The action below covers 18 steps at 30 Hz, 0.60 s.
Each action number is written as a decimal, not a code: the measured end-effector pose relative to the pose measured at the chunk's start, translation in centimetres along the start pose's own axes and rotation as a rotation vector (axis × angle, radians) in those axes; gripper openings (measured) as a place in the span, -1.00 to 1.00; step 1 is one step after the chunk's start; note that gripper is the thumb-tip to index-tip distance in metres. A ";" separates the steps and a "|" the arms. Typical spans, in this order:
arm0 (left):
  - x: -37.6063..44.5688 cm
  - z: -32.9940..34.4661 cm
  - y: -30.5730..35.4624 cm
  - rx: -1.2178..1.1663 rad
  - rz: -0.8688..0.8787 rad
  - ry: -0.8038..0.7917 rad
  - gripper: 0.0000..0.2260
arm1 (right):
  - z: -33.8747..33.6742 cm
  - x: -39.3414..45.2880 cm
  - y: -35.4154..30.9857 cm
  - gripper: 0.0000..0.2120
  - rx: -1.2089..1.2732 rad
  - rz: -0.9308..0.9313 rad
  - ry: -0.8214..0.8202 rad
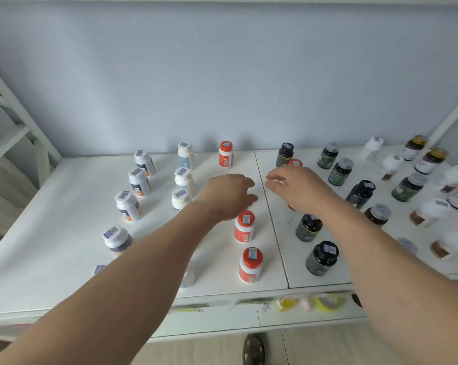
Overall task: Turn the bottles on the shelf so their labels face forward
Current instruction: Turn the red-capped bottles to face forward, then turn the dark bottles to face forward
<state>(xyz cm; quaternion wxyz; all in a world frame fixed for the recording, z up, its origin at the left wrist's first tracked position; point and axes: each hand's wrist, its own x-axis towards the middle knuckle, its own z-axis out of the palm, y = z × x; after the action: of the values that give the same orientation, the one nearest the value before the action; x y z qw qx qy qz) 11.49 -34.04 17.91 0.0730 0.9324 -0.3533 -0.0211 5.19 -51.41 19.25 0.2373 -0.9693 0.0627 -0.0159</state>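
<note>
Several bottles stand in columns on a white shelf [51, 233]. An orange column runs down the middle: a far bottle [225, 154], one just below my left hand [244, 226] and a near one [250, 264]. My left hand [229, 196] hovers above the shelf's middle, fingers curled and apart, holding nothing I can see. My right hand [299, 189] is beside it, thumb and fingers apart, in front of a red-capped bottle [295, 163] that it mostly hides. Dark bottles [308, 227] stand under my right forearm.
White bottles with orange-black labels [127, 206] line the left, pale ones [184, 179] next to them. Green, dark and white bottles [340, 172] crowd the right side. A blue-grey wall rises behind. White frame posts [25, 122] flank the shelf. Yellow items [328, 302] hang below the front edge.
</note>
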 end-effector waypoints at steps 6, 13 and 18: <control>-3.7 1.2 6.2 -0.051 0.080 0.014 -0.58 | -0.4 -7.2 3.9 -0.66 0.176 0.070 0.161; -7.8 7.0 12.3 -0.094 0.050 -0.036 -0.61 | 0.7 -15.3 10.9 -0.55 0.264 0.111 0.150; -9.4 13.4 15.7 -0.020 -0.093 -0.065 -0.47 | 3.8 -18.0 16.7 -0.41 0.198 0.089 -0.009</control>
<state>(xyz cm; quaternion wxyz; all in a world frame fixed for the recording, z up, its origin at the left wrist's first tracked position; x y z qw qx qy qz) -7.05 -41.05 6.93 0.0699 0.9459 -0.3113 -0.0582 -14.30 -62.00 8.13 0.3329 -0.9373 0.1027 -0.0070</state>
